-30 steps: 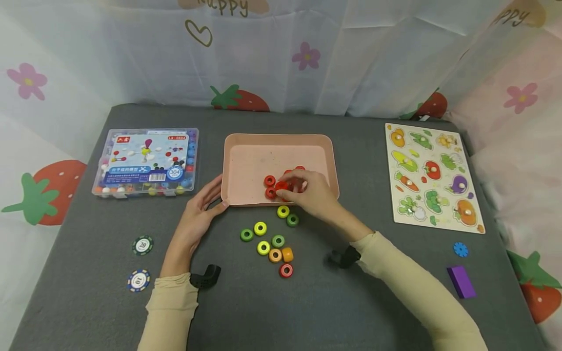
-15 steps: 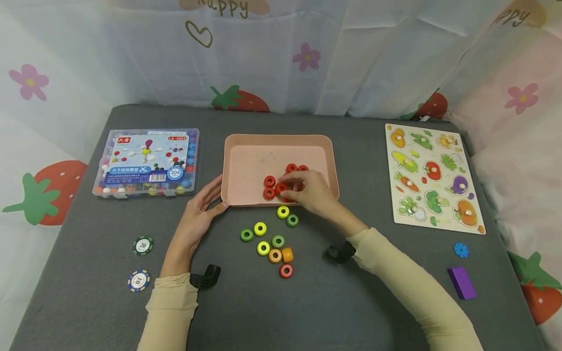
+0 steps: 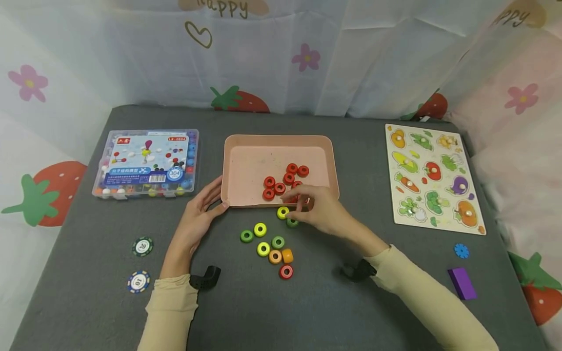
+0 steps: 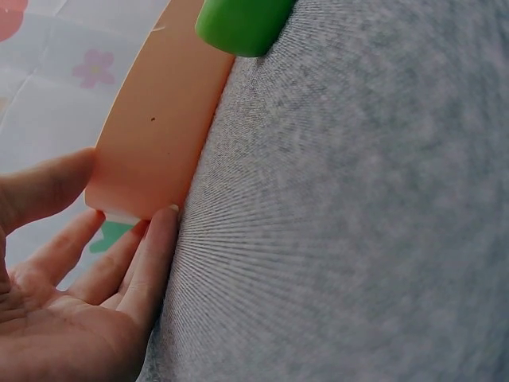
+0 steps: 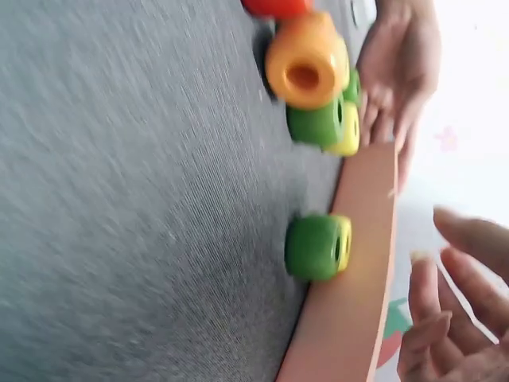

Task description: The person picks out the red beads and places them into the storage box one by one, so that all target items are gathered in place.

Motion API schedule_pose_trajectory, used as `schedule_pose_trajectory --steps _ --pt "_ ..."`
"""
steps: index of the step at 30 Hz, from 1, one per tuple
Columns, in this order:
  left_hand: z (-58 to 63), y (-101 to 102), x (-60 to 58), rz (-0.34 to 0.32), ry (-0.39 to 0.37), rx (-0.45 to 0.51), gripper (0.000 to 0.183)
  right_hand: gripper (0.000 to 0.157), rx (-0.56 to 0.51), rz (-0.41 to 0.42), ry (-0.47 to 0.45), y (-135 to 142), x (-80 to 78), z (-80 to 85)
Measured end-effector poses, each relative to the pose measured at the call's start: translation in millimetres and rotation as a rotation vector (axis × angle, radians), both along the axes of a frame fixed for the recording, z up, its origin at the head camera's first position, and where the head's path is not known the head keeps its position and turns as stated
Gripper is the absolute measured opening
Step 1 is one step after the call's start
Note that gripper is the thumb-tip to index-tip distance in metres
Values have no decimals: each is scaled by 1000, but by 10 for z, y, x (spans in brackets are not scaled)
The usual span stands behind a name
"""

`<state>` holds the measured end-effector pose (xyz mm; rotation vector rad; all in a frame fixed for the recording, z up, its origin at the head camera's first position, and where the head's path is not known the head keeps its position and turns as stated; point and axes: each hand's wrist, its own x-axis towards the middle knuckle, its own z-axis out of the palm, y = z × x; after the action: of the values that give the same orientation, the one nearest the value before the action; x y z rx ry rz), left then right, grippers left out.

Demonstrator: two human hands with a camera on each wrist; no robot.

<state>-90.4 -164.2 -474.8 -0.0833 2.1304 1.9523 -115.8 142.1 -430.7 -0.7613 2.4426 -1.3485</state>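
My left hand (image 3: 196, 214) lies against the front left corner of a pink tray (image 3: 246, 146), its fairly straight fingers along the side and its thumb at the front; both meet the wall in the left wrist view. Inside the tray, several red ring beads (image 3: 269, 182) sit towards the front right. Over the tray's front edge hovers my right hand (image 3: 322, 209), thumb and fingers apart with nothing between them, partly covering the rightmost red beads. Just beneath it on the table lie a yellow bead (image 3: 283, 212) and a green bead (image 5: 312, 248).
In front of the tray lie several more beads, including an orange bead (image 3: 287, 255) and a red one (image 3: 286, 271). A clear box of model parts (image 3: 147, 163) and two poker chips (image 3: 142, 246) are left. Right are a vegetable puzzle board (image 3: 434, 180), blue disc (image 3: 461, 250) and purple block (image 3: 462, 283).
My right hand has drawn back from among the red beads towards the tray's front edge, its fingers parting and uncovering more beads. The left hand stays at the corner.
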Motion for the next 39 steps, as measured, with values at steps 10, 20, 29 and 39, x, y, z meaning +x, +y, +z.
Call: schedule_pose_trajectory --steps 10,20,29,39 --pt "-17 7 0 6 8 6 64 23 139 351 -186 56 338 24" --pt "-12 4 7 9 1 6 64 34 236 407 -227 61 475 -120" --pt "-5 5 1 9 -7 3 64 32 273 414 -142 23 540 -201" --pt "7 2 4 7 -13 1 64 26 62 294 -275 80 363 -100"
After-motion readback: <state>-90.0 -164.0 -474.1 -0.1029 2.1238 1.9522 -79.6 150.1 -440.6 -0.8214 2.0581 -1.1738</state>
